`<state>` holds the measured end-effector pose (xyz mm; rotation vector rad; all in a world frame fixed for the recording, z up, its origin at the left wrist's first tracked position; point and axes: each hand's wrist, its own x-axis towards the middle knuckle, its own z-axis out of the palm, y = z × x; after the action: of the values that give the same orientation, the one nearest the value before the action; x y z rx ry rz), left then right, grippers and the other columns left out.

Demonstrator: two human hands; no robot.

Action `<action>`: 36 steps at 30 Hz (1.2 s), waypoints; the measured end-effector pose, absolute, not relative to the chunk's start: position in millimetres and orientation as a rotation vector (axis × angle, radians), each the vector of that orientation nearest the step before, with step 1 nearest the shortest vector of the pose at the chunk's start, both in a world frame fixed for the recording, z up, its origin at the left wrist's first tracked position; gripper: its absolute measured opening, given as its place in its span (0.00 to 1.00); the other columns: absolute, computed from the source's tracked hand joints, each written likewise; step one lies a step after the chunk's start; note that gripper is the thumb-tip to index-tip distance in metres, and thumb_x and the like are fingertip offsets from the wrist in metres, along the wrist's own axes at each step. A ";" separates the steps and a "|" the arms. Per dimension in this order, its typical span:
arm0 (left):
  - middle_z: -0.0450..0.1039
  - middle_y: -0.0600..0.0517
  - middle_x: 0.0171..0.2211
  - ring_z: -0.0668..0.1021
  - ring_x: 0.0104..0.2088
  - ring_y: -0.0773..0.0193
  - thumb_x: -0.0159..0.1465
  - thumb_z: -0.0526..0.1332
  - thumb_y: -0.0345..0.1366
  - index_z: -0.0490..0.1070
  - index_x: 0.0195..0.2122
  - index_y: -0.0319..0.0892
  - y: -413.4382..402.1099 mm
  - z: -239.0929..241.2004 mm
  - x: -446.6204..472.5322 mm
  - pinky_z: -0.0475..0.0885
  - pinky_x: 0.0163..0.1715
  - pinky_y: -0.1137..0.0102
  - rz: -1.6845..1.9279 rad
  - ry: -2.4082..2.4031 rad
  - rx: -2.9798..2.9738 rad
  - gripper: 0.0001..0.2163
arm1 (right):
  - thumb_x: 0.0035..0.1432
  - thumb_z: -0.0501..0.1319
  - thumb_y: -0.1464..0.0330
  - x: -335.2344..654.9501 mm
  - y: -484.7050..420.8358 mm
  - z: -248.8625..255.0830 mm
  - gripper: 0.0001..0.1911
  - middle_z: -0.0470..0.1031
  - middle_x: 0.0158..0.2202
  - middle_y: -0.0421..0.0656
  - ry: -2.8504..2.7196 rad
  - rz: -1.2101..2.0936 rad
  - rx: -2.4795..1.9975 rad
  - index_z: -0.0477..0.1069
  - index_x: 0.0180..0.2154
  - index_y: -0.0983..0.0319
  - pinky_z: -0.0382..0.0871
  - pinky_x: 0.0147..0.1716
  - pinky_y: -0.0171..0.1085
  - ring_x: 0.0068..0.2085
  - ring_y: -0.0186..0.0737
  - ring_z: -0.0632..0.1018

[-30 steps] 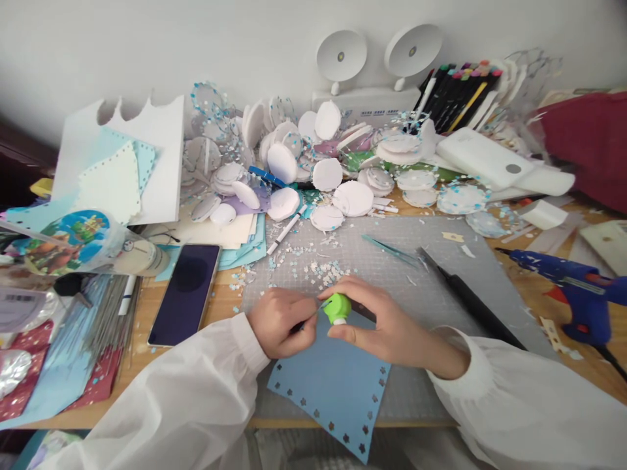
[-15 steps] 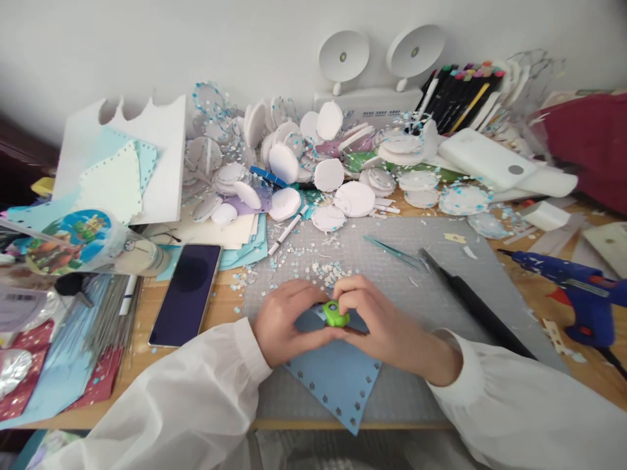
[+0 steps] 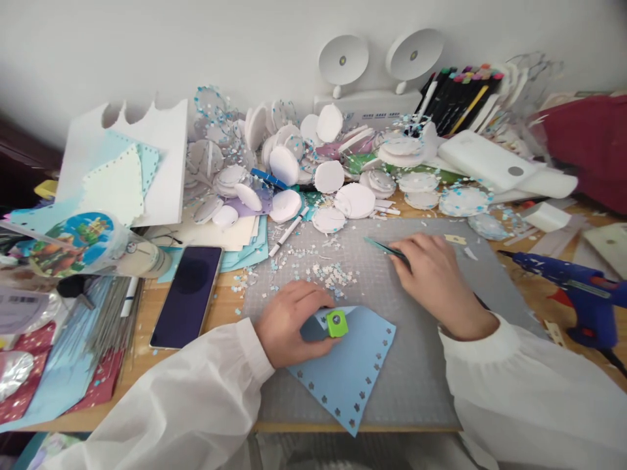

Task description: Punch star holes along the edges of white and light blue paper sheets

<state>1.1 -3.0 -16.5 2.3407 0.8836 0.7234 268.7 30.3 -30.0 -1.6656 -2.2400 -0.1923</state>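
Observation:
My left hand (image 3: 292, 324) is curled, fingertips and thumb at the left side of a small lime-green paper punch (image 3: 337, 324). The punch sits at the edge of a sheet of blue paper (image 3: 337, 375), whose lower edges have a row of flower-shaped holes. At the right, my right hand (image 3: 435, 281) is closed around a pair of teal tweezers (image 3: 379, 246), their tips pointing left. Between the hands and the back lies a small heap of white and pale blue punched bits (image 3: 333, 271). All of this is on a grey cutting mat (image 3: 416, 385).
A blue glue gun (image 3: 573, 281) lies at the right. On the left are a phone (image 3: 189, 297), a decorated cup (image 3: 78, 241) and a bundle of thin wires (image 3: 110, 320). Several white discs (image 3: 328, 176) pile up at the back beside a white twin-headed lamp (image 3: 375, 104).
My right hand has left the green punch and moved right and away from me, onto the tweezers, gripping them. The left hand stays at the punch, and the blue paper's right corner is uncovered.

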 end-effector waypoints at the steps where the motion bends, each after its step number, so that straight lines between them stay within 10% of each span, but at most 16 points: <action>1: 0.74 0.47 0.38 0.75 0.40 0.58 0.54 0.64 0.38 0.67 0.40 0.42 -3.2 -16.5 1.2 0.69 0.42 0.64 0.725 0.880 2.342 0.13 | 0.58 0.56 0.70 268.9 30.5 -30.5 0.07 0.71 0.35 0.49 -2.243 -0.167 -1.657 0.71 0.37 0.62 0.64 0.40 0.50 0.39 0.52 0.71; 14: 0.74 0.47 0.36 0.75 0.39 0.59 0.55 0.63 0.40 0.67 0.39 0.41 -2.0 -14.8 0.1 0.68 0.41 0.65 0.755 0.847 2.292 0.13 | 0.59 0.60 0.68 226.1 -3.9 5.6 0.04 0.72 0.36 0.42 -1.486 1.231 -0.985 0.65 0.37 0.58 0.74 0.38 0.38 0.38 0.37 0.76; 36: 0.74 0.47 0.35 0.75 0.37 0.58 0.57 0.63 0.42 0.68 0.40 0.39 -1.1 -18.5 0.6 0.68 0.40 0.65 0.747 0.811 2.343 0.14 | 0.61 0.56 0.71 214.5 -11.1 -1.1 0.03 0.70 0.36 0.42 -1.592 1.290 -0.967 0.63 0.38 0.59 0.72 0.35 0.34 0.36 0.34 0.75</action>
<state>0.6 -1.1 -18.5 2.3430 0.8108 0.7469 214.5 -11.1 -1.1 -0.9673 -1.5915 1.2896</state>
